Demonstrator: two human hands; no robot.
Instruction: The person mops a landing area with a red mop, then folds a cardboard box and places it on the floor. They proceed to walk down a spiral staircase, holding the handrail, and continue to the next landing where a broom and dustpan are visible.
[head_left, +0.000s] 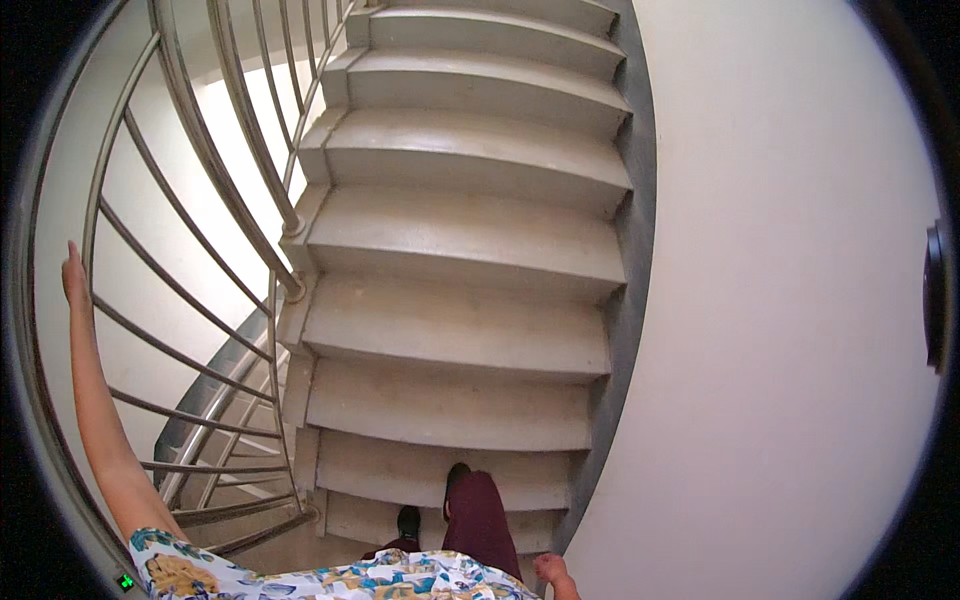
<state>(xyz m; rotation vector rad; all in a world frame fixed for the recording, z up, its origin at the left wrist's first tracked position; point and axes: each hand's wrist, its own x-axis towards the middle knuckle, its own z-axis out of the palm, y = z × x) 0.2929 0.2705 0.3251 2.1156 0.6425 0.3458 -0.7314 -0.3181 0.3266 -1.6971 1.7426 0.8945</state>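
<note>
My left arm reaches out along the metal railing on the left. My left hand (74, 279) is beside a curved metal rail (93, 202), one finger or thumb pointing up; whether it grips the rail is not clear. Low at the right, my right hand (553, 568) hangs near the wall with its fingers curled, and nothing shows in it. Before me is a curved flight of pale stone steps (457, 322), their risers facing me. A dark shoe (455, 480) is on one step, and the other dark shoe (408, 521) is on the step below.
Thick metal posts (225, 150) stand at the steps' left edge. Through the railing, a lower flight with its own handrail (199, 442) shows. A grey skirting band (637, 172) borders the right side beneath a smooth white wall (772, 285). A dark object (933, 296) sits at the right rim.
</note>
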